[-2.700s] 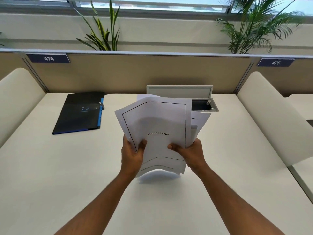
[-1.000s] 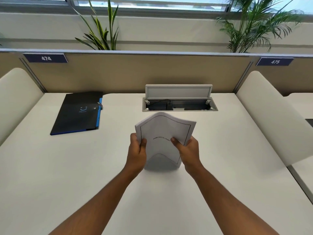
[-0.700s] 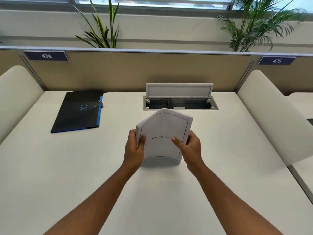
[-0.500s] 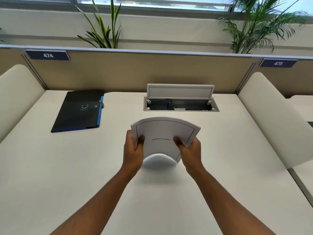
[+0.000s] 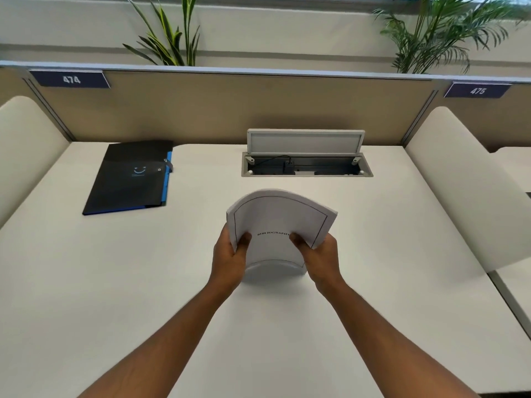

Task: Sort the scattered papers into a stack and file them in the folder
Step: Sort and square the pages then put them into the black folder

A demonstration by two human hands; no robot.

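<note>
Left hand [image 5: 230, 258] and right hand [image 5: 320, 255] gripping the side edges of a bowed stack of papers [image 5: 280, 222], bottom edge standing on the white surface [image 5: 115, 282], closed black folder [image 5: 130, 176] well apart at far left, open cable tray [image 5: 306, 166] behind

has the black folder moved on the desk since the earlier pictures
No. The black folder lies at the same spot left of the open cable box, below the 474 label.

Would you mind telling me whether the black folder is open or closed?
Closed: the folder lies flat on the desk, its cover down.
</note>
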